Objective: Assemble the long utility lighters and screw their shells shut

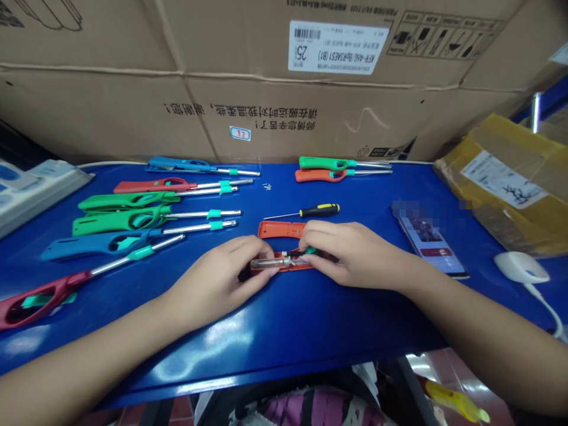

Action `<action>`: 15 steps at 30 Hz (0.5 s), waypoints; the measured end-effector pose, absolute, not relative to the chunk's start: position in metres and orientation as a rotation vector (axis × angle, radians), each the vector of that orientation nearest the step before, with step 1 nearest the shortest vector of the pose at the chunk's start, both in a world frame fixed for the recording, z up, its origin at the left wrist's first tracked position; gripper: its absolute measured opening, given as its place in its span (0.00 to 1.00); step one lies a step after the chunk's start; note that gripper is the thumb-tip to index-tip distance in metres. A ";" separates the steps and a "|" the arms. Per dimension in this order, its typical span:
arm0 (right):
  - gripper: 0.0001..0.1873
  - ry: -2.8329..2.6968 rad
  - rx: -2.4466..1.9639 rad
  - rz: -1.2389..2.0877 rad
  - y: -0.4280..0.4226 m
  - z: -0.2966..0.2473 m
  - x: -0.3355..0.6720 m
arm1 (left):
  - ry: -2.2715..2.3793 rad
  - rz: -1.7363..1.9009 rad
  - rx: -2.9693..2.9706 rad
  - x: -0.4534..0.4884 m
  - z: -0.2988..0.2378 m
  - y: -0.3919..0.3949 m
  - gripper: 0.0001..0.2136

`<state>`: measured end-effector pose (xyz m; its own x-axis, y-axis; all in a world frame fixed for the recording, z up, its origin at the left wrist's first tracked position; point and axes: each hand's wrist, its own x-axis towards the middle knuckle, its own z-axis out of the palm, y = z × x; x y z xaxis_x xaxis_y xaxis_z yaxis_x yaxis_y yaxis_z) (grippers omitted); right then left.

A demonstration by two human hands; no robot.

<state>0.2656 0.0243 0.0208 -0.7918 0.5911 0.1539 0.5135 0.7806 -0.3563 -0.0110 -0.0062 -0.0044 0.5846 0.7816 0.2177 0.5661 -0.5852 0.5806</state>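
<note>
Near the table's front, my left hand point(213, 278) grips the left end of an opened orange lighter housing point(302, 266), its thumb and fingers around a clear fuel tank point(265, 264). Over the same housing, my right hand point(355, 254) has its thumb and index finger pinched at a small green part point(310, 251) beside a black igniter piece point(293, 254). The fingers partly hide the insides. Just behind lies the other orange housing half point(279, 229), partly covered by the right fingers. A black-and-yellow screwdriver point(320, 210) rests beyond it.
Several long-necked lighters point(128, 220) lie in a row at left. A green lighter point(326, 163) and an orange lighter point(320, 175) lie at the back. A phone point(428, 242), white corded device point(521, 267) and taped parcel point(506, 189) are at right. Cardboard point(248, 94) walls the back.
</note>
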 end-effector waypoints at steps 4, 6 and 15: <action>0.06 -2.722 -0.888 0.399 0.027 0.020 0.266 | 1.066 0.660 2.368 -0.011 -0.003 -0.007 0.08; 0.06 -2.710 -0.891 0.376 0.026 0.021 0.265 | 1.058 0.696 2.382 -0.011 -0.002 -0.007 0.09; 0.12 -2.745 -0.684 0.318 0.025 0.020 0.265 | 1.018 0.703 2.425 -0.012 -0.004 -0.006 0.08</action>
<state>0.2646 0.0248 0.0195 -0.8441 0.4857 0.2272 0.4208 0.8626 -0.2806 -0.0125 -0.0060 -0.0037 0.6048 0.7426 0.2877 0.5324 -0.6457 0.5474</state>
